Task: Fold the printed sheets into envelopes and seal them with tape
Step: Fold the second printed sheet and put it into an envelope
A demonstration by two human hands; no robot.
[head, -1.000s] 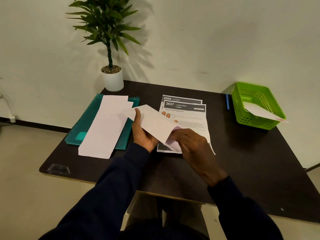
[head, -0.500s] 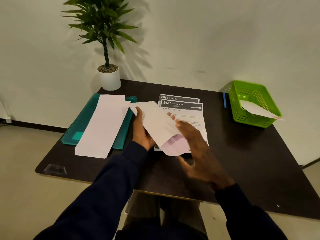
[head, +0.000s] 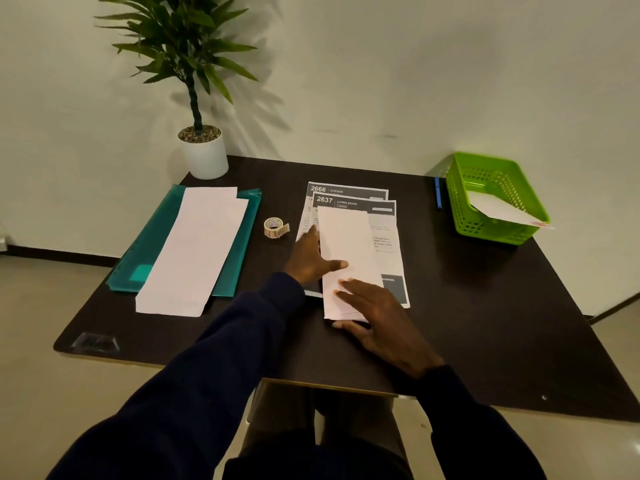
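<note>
Folded sheet – long white strip, lying lengthwise at centre frame on top of the printed sheets, whose headers read 2666 and 2637.

Your left hand – at the strip's left edge; fingers straight and spread, the thumb laid across the paper, pressing it flat.

Your right hand – on the strip's lower end; fingers extended and slightly apart, flat on the paper, pinching nothing.

Tape roll – on the worktop, just left of the printed sheets, apart from both hands.

Teal folder – left of centre, carrying two long white folded strips, one overlapping the other.

Green basket – right of frame at the worktop's far edge, a white paper leaning out over its rim.

Blue pen – just left of the basket.

Potted plant – white pot, upper left, at the worktop's far corner against the wall.
</note>
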